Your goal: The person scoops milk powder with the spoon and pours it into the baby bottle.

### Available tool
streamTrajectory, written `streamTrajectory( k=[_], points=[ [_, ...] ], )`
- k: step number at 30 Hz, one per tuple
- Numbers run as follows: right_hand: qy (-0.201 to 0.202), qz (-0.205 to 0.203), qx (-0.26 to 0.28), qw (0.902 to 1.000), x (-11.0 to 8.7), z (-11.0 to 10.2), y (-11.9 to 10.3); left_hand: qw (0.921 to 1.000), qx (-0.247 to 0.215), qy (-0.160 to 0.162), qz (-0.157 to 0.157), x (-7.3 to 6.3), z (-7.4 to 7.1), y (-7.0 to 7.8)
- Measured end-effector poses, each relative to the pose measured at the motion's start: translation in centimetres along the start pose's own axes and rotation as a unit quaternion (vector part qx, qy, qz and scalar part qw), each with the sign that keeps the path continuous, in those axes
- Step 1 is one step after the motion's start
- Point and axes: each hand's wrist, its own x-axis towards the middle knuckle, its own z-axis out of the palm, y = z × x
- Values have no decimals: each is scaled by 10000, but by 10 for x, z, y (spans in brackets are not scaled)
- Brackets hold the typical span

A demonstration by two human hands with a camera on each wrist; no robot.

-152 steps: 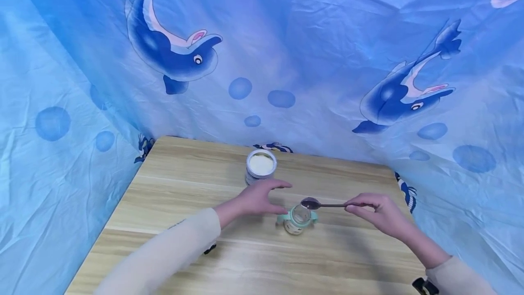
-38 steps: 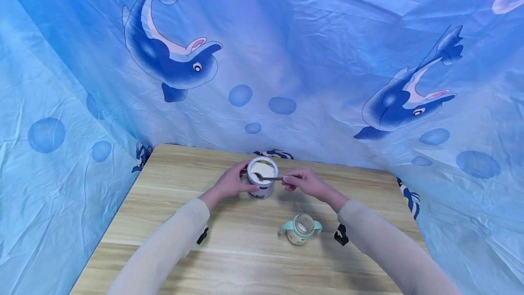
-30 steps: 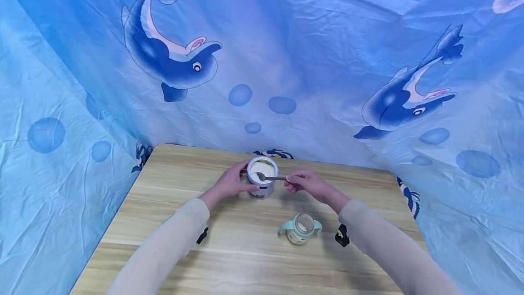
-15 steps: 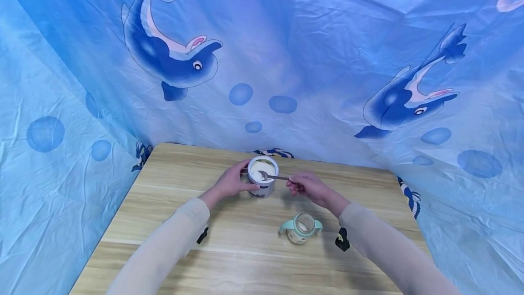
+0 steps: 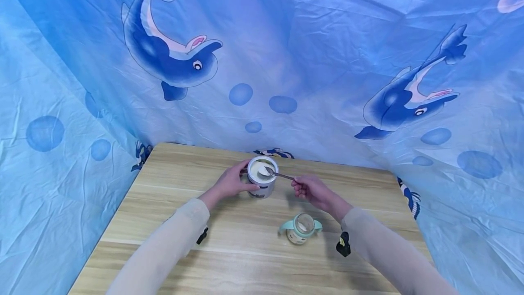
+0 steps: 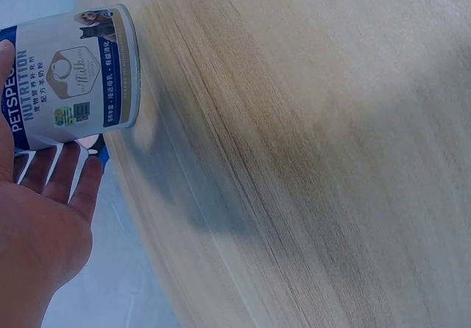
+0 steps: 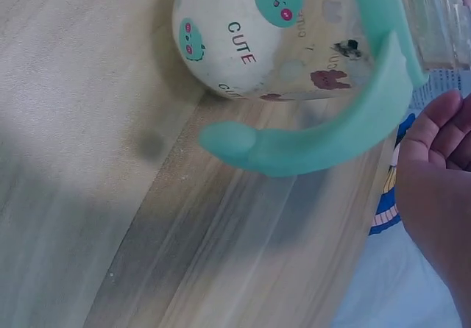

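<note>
An open milk powder can (image 5: 261, 190) stands near the table's back edge, with pale powder inside. My left hand (image 5: 230, 182) holds it from the left, thumb across the front and fingers round the far side. The left wrist view shows the label of the can (image 6: 70, 78) and the left hand (image 6: 44, 218) against it. My right hand (image 5: 313, 190) pinches the handle end of a metal spoon (image 5: 282, 175). Its bowl, heaped with white powder, is over the can's mouth. The right wrist view catches only part of the right hand (image 7: 441, 144); the spoon is hidden there.
A lidless baby bottle (image 5: 298, 236) with two mint-green handles stands on the wooden table (image 5: 229, 258), nearer me and below the right forearm. Close up, the bottle (image 7: 235, 41) has printed cartoon faces. A blue dolphin-print cloth (image 5: 319, 117) hangs behind the table.
Earlier the spoon was above the bottle with my left hand beside it. Both hands moved to the can. Lately the spoon rose slightly rightward, now heaped with powder; the left hand stayed still.
</note>
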Motion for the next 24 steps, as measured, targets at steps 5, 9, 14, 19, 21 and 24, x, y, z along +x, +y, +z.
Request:
streamTrajectory(
  k=[5, 9, 14, 19, 21, 24],
  points=[
    [50, -178, -312, 9993, 2, 0, -1, 9999, -100, 20, -14, -1, 0, 0],
    [211, -356, -832, 9957, 5, 0, -6, 9999, -152, -16, -16, -1, 0, 2],
    [378, -643, -1552, 9851, 8, 0, -16, 9998, -178, -15, 0, -1, 0, 1],
    [574, -932, -1985, 9740, 12, 0, -25, 9999, -159, 34, 18, -1, 1, -1],
    [625, -1020, -2165, 9689, 13, -1, -28, 9998, -174, 49, 32, 0, 1, -1],
    [545, -1238, -2737, 9522, 14, -2, -33, 9998, -190, 66, 19, 0, 2, -1]
  ],
)
